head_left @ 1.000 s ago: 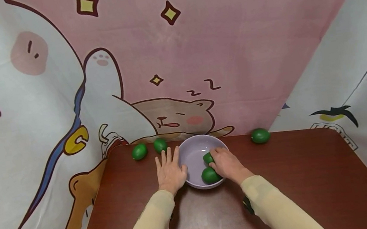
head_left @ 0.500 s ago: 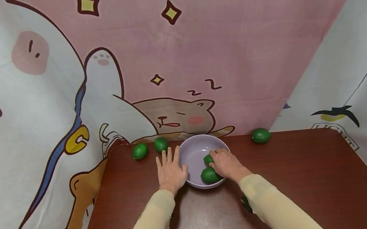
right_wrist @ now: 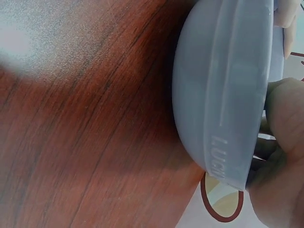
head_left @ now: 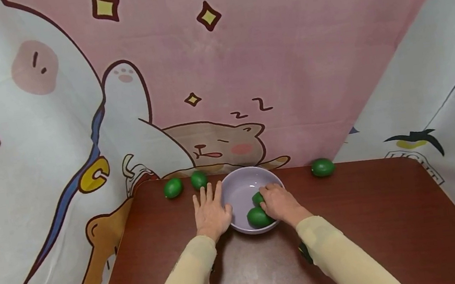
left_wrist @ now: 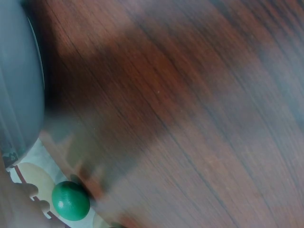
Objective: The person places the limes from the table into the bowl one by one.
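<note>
A lilac bowl (head_left: pixel 239 193) stands on the table between both hands. Two green limes lie inside it: a front lime (head_left: pixel 258 217) in plain view, and a back lime (head_left: pixel 257 199) partly covered by fingers. My right hand (head_left: pixel 279 202) reaches over the bowl's right rim, fingers curled down around the back lime. In the right wrist view, these fingers (right_wrist: pixel 266 147) dip behind the bowl wall (right_wrist: pixel 218 85), and their tips are hidden. My left hand (head_left: pixel 212 213) is spread with straight fingers, its thumb at the bowl's left rim.
Beyond my left hand lie two more limes, a left lime (head_left: pixel 173 188) and a nearer lime (head_left: pixel 199 180). Another lime (head_left: pixel 323 167) sits at the back right. The brown wooden table (head_left: pixel 373 218) ends at a cartoon-printed cloth (head_left: pixel 285 56).
Inside the bowl, the front lime has shifted slightly left. Both hands and the bowl stay nearly where they were.
</note>
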A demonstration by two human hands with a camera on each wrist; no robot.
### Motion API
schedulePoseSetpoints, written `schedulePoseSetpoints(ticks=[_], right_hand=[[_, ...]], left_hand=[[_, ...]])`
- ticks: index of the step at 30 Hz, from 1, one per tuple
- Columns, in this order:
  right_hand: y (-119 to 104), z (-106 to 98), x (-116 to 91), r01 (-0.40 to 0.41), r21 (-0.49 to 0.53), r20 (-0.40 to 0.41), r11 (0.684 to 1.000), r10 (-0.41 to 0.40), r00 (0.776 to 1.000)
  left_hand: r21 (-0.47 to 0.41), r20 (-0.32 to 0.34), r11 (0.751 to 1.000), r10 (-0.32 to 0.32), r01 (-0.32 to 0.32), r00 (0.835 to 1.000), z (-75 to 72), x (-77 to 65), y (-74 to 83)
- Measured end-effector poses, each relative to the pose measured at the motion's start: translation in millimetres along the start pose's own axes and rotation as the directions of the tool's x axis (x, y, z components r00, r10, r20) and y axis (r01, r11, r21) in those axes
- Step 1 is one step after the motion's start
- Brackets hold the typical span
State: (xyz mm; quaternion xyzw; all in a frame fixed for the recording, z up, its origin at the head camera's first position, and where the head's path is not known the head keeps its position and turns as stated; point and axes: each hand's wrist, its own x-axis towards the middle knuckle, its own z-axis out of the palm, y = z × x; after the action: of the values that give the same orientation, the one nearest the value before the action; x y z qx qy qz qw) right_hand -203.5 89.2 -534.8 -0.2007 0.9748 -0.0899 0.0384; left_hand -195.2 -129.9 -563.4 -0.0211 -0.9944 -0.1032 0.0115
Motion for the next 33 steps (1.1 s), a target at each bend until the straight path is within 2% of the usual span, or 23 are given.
schedulePoseSetpoints(ticks=[7, 12, 19, 27, 33], right_hand=[[3, 1, -2, 0.012, 0.022, -0.02, 1.0, -0.012, 1.0], [6, 2, -4, 0.023, 0.059, -0.082, 0.998, -0.018, 0.996], [11, 0, -7, 0.065, 0.094, -0.19, 0.993, -0.046, 0.981], [15, -3, -13, 0.079, 0.15, -0.249, 0.986, -0.04, 0.968], [19, -8, -17, 0.066, 0.161, -0.264, 0.985, -0.021, 0.964]], left_hand=[[-0.009, -0.003, 1.0, 0.0, 0.0, 1.0, 0.5, 0.1, 0.4], [-0.013, 0.007, 1.0, -0.009, 0.009, 1.0, 0.8, 0.5, 0.7], [-0.016, 0.021, 1.0, -0.015, 0.015, 1.0, -0.3, -0.4, 0.7], [-0.01, 0.004, 1.0, -0.008, 0.008, 1.0, 0.1, -0.1, 0.6], [-0.011, -0.001, 1.0, -0.006, 0.006, 1.0, 0.8, 0.2, 0.7]])
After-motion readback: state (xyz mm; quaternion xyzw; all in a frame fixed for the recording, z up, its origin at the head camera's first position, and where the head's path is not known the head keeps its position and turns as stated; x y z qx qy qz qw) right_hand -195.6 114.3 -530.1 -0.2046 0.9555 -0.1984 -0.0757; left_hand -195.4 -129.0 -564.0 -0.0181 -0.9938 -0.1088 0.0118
